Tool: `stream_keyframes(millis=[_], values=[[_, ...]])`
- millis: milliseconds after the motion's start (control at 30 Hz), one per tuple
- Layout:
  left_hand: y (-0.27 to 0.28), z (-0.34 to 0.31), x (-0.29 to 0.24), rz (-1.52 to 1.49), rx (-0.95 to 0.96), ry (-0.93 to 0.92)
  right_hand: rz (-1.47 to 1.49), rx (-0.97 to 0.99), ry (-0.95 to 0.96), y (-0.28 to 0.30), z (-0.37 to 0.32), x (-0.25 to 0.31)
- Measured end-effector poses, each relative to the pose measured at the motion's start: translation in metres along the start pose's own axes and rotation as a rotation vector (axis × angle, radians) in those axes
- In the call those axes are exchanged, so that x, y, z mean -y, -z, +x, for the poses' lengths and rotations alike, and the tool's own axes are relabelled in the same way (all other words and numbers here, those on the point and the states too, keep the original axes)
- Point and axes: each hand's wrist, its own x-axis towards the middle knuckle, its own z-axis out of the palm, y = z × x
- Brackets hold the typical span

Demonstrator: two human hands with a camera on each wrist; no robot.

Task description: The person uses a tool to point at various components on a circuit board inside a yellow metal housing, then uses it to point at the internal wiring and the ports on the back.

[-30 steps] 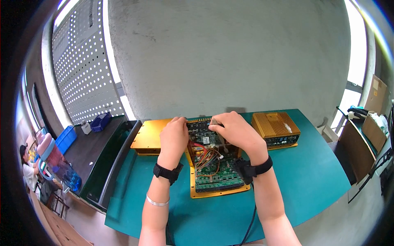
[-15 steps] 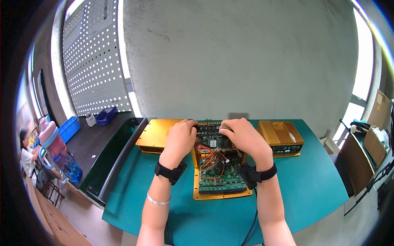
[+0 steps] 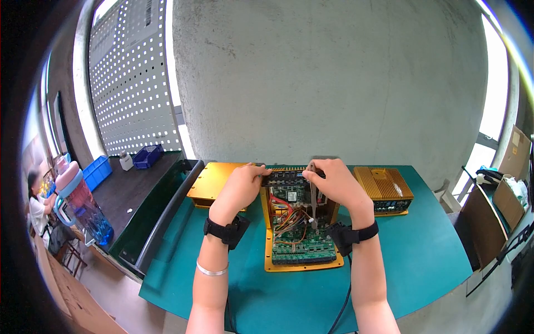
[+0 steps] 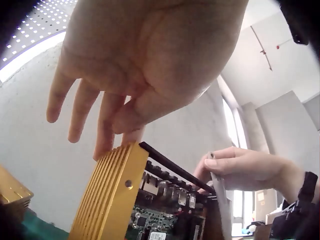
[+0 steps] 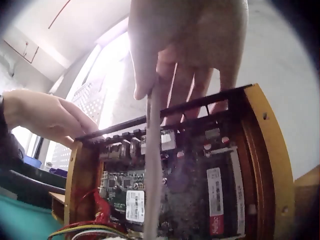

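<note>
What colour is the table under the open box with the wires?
Teal green. The flat table top shows best in the head view.

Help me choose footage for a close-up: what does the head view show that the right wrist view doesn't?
Only the head view: the pink-and-blue water bottle at far left, the front green circuit board, and the silver bangle on the left forearm.
Only the right wrist view: the memory module with its white label.
Both: the open gold chassis, the left hand resting on its rear corner, and the right hand pinching a flat grey ribbon cable.
</note>
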Motion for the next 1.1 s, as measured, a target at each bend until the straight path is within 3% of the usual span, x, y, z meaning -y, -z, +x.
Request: stream_keyframes(millis=[67,167,433,767,1100], values=[[0.001,0.0,0.0,0.007,-0.008,-0.01,0.075,0.041,-0.025,-0.001,0.003,-0.009],[0.006,0.002,-0.002,-0.032,0.064,0.048,0.038,-0.043,0.145,-0.008,0.01,-0.035],[0.021,-0.003,-0.003,-0.13,0.18,0.069,0.343,0.005,0.045,-0.009,0.013,-0.045],[0.019,0.0,0.003,-0.198,0.225,0.057,0.327,-0.007,0.025,-0.007,0.011,-0.044],[0.024,0.0,-0.006,-0.209,0.229,0.116,0.631,0.1,-0.077,0.001,0.011,-0.048]])
